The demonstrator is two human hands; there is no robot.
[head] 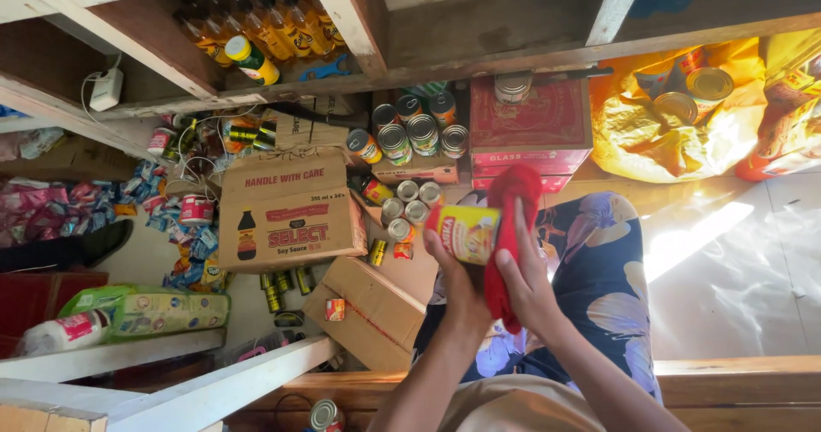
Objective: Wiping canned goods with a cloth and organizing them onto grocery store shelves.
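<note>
1. We record the left hand wrapped round a can with a yellow and red label, gripping it from below, the can lying on its side above the lap.
2. We record the right hand pressing a red cloth against the can's right end; the cloth runs from above the can down under the palm, fingers spread flat on it.
3. Beneath both hands we note a lap in blue flowered fabric.
4. Just left of the can, a group of small cans stands on the floor, tops showing.
5. Further up, more cans sit on a low carton, beside a red box with one can on top.
6. To the left lies a large brown cardboard box, and below it a smaller open cardboard box.
7. On the shelf above we list a row of bottles with yellow labels.
8. At upper right, a yellow plastic bag holds two large cans.
9. At far left, a green packet rests on a white plank.
</note>
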